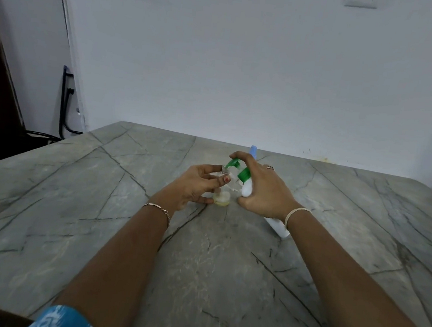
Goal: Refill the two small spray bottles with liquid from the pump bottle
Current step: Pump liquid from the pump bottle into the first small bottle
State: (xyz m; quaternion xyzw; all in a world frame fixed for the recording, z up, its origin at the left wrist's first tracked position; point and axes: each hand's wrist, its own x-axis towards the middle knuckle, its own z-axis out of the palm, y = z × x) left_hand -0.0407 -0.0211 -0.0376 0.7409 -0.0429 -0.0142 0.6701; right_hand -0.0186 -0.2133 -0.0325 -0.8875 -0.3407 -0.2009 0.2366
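Our left hand (196, 188) pinches the small clear bottle (222, 191), which stands at the middle of the table (123, 233) with a little yellowish liquid inside. Our right hand (265, 191) wraps the tilted pump bottle (246, 188), forefinger curled over its green pump head (234, 162), spout at the open neck. A blue-capped bottle (253, 151) seems to stand just beyond. A hard press, or the spout slipping off that narrow neck, would squirt liquid onto the table.
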